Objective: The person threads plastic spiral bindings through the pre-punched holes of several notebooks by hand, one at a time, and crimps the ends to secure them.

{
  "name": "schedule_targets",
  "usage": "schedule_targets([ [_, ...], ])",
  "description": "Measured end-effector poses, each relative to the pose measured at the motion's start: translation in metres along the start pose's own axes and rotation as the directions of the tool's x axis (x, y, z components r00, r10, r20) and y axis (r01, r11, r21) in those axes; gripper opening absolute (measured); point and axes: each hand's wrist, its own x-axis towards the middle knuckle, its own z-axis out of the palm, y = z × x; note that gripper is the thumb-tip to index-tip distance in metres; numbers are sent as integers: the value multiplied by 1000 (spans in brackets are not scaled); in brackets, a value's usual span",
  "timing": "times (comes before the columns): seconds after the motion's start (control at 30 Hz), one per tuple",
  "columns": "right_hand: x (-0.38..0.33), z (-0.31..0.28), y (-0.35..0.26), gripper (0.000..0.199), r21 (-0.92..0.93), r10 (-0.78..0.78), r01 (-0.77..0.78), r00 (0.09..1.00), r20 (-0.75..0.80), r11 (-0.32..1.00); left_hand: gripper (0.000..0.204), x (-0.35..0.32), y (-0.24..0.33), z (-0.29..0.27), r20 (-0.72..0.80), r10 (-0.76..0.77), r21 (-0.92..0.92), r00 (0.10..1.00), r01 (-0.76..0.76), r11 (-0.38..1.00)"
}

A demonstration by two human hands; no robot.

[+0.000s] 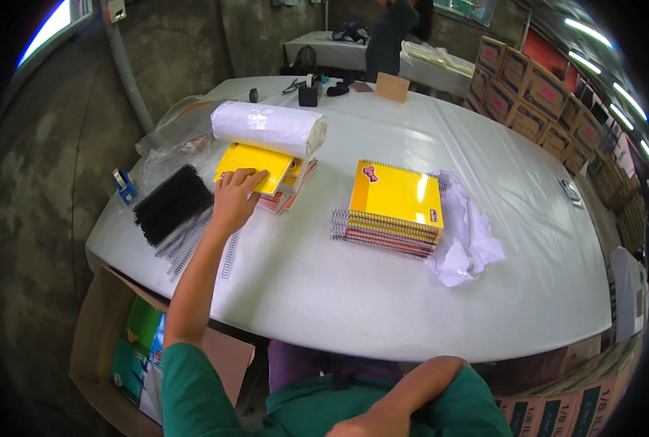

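My left hand [235, 198] is closed on the near edge of a yellow notebook [255, 162], which lies on top of a small stack under a white wrapped roll [266, 129]. Below it, the edges of more notebooks [284, 198] show. To the right stands a neat stack of spiral notebooks [397, 193] with a yellow cover on top and wire coils sticking out at its sides. My right forearm bends across my body, and the right hand [364, 426] is cut off by the lower edge, its fingers hidden.
Black coils [173, 204] and loose metal spirals [186, 244] lie at the left, near a blue tape dispenser [124, 186]. Crumpled white paper [462, 251] sits beside the right stack. An open carton [95, 342] stands below the table. A person [391, 40] and stacked boxes [532, 95] are behind.
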Motion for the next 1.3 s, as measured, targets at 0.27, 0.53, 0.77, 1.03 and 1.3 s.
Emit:
schedule_targets([
  [0.27,-3,-89,-60,38,-394,434,-502,864,-254,770,36,7,-16,-2,1,-1,-34,1000,1,999],
  [0.53,-22,-351,-99,120,-358,-634,-872,75,-770,332,29,18,-21,5,-69,-89,-134,994,79,988],
  [0.77,-5,-391,-77,110,-508,-611,-679,108,-784,531,33,20,-18,-18,-248,23,47,968,-12,999],
  [1.03,-47,-403,-73,113,-501,-576,-727,178,-798,470,23,-10,27,-124,-691,59,76,721,-8,997],
  [1.3,-45,-206,-58,63,-618,-481,-191,472,-739,762,21,-104,78,-70,-216,-565,-918,797,31,395],
])
